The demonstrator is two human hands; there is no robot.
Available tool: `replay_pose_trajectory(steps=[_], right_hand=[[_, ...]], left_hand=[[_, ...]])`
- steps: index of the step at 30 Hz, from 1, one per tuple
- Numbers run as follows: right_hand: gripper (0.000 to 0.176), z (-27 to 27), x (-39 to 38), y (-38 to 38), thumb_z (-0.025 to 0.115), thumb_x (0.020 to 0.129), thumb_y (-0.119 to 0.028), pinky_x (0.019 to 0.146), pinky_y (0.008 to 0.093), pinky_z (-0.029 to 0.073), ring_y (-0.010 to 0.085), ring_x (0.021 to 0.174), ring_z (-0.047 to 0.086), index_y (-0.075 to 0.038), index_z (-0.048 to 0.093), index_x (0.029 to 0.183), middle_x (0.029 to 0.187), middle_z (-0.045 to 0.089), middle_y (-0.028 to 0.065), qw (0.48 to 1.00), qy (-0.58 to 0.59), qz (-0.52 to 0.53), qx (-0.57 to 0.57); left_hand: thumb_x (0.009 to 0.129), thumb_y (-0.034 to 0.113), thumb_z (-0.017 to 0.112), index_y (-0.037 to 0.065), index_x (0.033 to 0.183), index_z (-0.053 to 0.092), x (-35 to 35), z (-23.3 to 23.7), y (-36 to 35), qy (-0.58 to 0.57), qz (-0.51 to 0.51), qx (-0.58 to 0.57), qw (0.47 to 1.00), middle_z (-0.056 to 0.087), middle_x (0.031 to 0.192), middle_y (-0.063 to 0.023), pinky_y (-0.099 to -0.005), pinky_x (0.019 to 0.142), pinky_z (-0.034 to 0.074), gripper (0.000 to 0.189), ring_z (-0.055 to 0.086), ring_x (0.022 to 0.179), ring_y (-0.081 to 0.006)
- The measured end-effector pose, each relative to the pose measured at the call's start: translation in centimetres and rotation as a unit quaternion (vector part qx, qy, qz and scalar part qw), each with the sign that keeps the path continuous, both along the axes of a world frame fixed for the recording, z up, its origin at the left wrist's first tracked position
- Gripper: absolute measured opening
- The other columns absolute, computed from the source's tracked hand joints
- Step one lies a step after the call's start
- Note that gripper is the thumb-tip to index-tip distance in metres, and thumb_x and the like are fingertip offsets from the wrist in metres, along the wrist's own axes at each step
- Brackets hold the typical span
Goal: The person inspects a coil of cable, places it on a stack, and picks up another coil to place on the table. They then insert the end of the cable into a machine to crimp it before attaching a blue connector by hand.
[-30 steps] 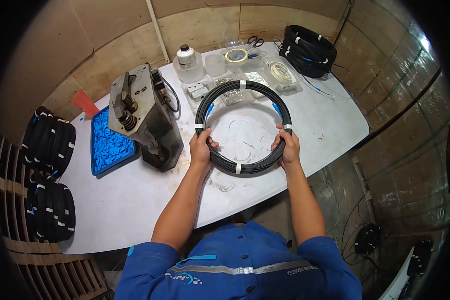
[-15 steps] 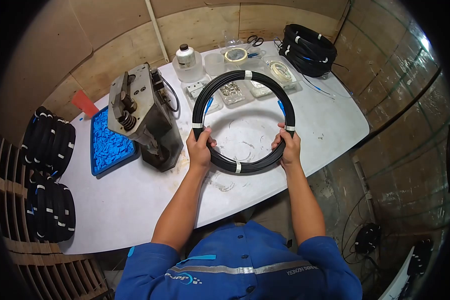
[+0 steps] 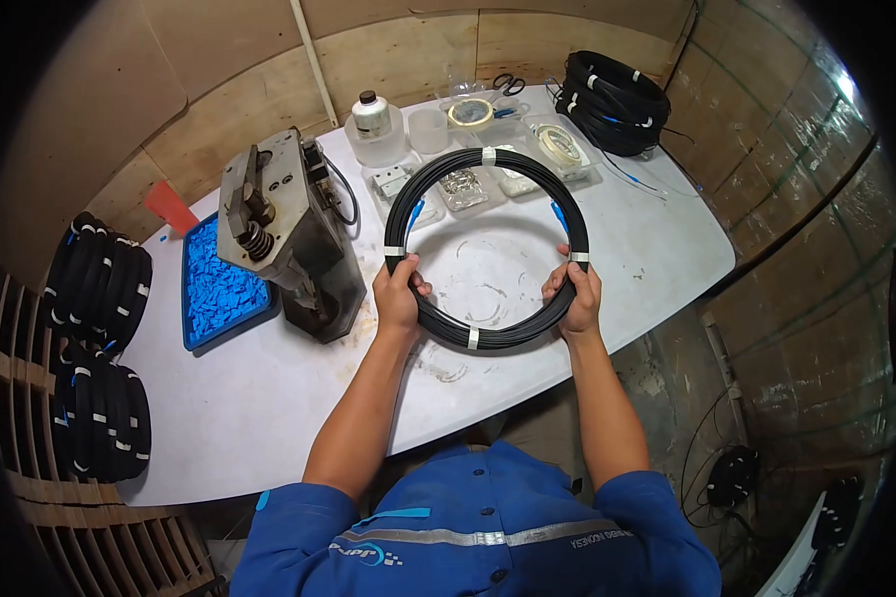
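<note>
A coil of black cable (image 3: 528,330), bound with several white tape bands, is held up over the white table. My left hand (image 3: 399,297) wraps round its lower left side, just below one tape band. On the opposite side my right hand (image 3: 576,296) grips the coil below another band. Blue connectors show against the inner edge, one at the left (image 3: 415,214) and one at the right (image 3: 560,216). Parts of the fingers are hidden behind the cable.
A metal press (image 3: 294,239) stands left of the coil, beside a blue tray (image 3: 201,347) of small blue pieces. Clear boxes (image 3: 465,189) with metal parts and tape rolls sit behind. More black coils are stacked at the back right (image 3: 615,104) and left (image 3: 100,284).
The coil's top edge has tipped slightly lower and nearer to me. Both hands keep the same hold on it.
</note>
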State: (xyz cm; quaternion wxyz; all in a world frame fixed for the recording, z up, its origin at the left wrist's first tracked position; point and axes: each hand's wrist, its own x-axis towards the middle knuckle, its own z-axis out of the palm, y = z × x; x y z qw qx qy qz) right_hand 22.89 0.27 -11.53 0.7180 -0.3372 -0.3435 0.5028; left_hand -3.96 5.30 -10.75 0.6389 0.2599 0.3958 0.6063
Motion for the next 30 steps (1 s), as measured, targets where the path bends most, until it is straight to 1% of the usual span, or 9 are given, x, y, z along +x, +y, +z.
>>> replay_pose_trajectory(steps=[6,8,12,13,19,22,23,26,30], right_hand=[[0.031,1.9,-1.3,-1.6,0.056,0.102,-0.017,0.053,0.0299,0.049,0.0134,0.058,0.049,-0.004,0.053,0.13,0.081,0.05,0.0024,0.989,0.141,0.035,0.025],[0.029,4.7,-2.0,-3.1,0.057,0.102,-0.014,0.046,0.0278,0.046,0.0103,0.055,0.046,-0.005,0.053,0.129,0.081,0.048,0.0015,0.986,0.14,0.041,0.083],[0.028,11.3,-5.4,-6.7,0.063,0.097,-0.006,0.052,0.0278,0.051,0.0099,0.058,0.052,0.0,0.052,0.123,0.081,0.053,0.0024,0.987,-0.087,-0.055,0.121],[0.03,11.5,-6.0,-7.4,0.066,0.095,-0.005,0.054,0.0272,0.052,0.0098,0.06,0.055,0.001,0.052,0.121,0.083,0.056,0.0026,0.979,-0.145,-0.084,0.117],[0.053,9.3,-8.4,-6.7,0.081,0.087,-0.011,0.057,0.0373,0.054,0.0302,0.063,0.066,0.01,0.055,0.128,0.088,0.067,0.0178,0.736,-0.526,-0.31,0.291],[0.057,7.7,-7.7,-6.2,0.076,0.076,-0.006,0.056,0.0387,0.05,0.0281,0.063,0.061,0.006,0.058,0.129,0.081,0.062,0.0122,0.652,-0.606,-0.258,0.375],[0.059,7.1,-8.0,-5.8,0.072,0.073,-0.003,0.057,0.0383,0.05,0.0275,0.065,0.062,0.003,0.059,0.13,0.081,0.063,0.0108,0.65,-0.588,-0.262,0.404],[0.052,7.3,-8.8,-6.5,0.072,0.077,-0.007,0.071,0.0381,0.05,0.0262,0.081,0.066,-0.003,0.063,0.128,0.091,0.068,0.009,0.646,-0.619,-0.246,0.373],[0.056,6.8,-6.0,-6.6,0.076,0.086,-0.052,0.095,0.0461,0.04,0.029,0.118,0.053,-0.017,0.067,0.128,0.128,0.058,0.012,0.628,-0.603,-0.321,0.373]], left_hand=[[0.096,0.02,0.067,0.006,0.097,0.061,-1.1,2.0,0.6,0.009,-0.005,0.069,0.998,0.05,0.069,0.0002,-0.0273,0.057,0.046,0.016,0.048,0.057,-0.0111],[0.099,0.03,0.066,0.003,0.119,0.063,-2.0,1.9,1.3,0.095,-0.061,0.058,0.992,0.063,0.088,-0.0057,-0.0336,0.076,0.051,0.034,0.062,0.08,-0.0158],[0.099,0.037,0.065,0.0,0.144,0.054,-0.3,3.8,0.6,0.227,0.043,0.095,0.968,0.053,0.145,-0.015,-0.0358,0.107,0.041,0.059,0.052,0.128,-0.0232],[0.101,0.041,0.061,0.003,0.146,0.052,-0.2,4.2,0.5,0.267,0.058,0.138,0.952,0.057,0.142,-0.0103,-0.0383,0.107,0.04,0.059,0.052,0.13,-0.0222],[0.108,0.048,0.042,-0.003,0.151,0.042,0.6,14.4,-4.7,-0.15,-0.263,0.291,0.907,0.055,0.145,-0.0236,-0.0475,0.114,0.043,0.066,0.055,0.134,-0.0342],[0.107,0.051,0.044,-0.001,0.148,0.042,0.4,18.6,-5.2,-0.096,-0.267,0.276,0.918,0.06,0.136,-0.0267,-0.0511,0.107,0.051,0.067,0.065,0.122,-0.0373],[0.104,0.043,0.058,0.001,0.136,0.052,0.5,19.0,-5.2,-0.114,-0.244,0.218,0.938,0.069,0.114,-0.0165,-0.0392,0.084,0.06,0.054,0.074,0.091,-0.0266],[0.092,0.021,0.079,0.006,0.11,0.06,2.4,19.3,-5.7,0.048,-0.105,0.206,0.972,0.054,0.078,0.0014,-0.0254,0.053,0.044,0.03,0.05,0.057,-0.0083],[0.089,0.01,0.075,0.001,0.13,0.056,-0.5,16.7,-4.4,0.021,-0.118,0.204,0.972,0.052,0.065,0.0014,-0.0261,0.046,0.042,0.045,0.046,0.047,-0.0087]])
